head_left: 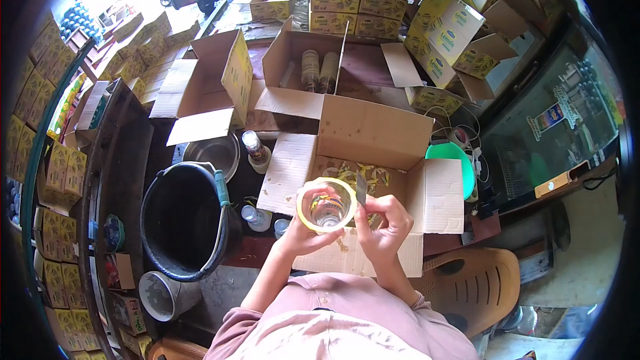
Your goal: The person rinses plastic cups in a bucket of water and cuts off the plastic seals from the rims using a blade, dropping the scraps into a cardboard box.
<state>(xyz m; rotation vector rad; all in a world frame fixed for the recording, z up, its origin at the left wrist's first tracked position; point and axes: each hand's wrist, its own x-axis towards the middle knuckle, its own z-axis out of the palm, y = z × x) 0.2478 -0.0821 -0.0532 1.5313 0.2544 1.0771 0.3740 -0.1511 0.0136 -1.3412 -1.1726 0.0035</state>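
Observation:
My left hand (308, 230) is wrapped round a clear plastic cup (328, 212) with a yellow rim, its mouth tilted up toward me. In my right hand (383, 223), pinched between thumb and fingers, is a thin dark blade (361, 188) pointing up beside the cup's rim. Both hands are over the near side of an open cardboard box (373, 130). Yellow scraps (377, 177) lie scattered on the floor of this box. My fingers partly hide the cup's side and the blade's lower end.
A black bucket (180, 220) stands left, with a metal basin (217, 153) behind it and a grey pail (160, 297) below. Bottles (257, 150) stand between bucket and box. Another open box (293, 60) holds stacked cups (311, 70). A green basin (457, 167) sits right.

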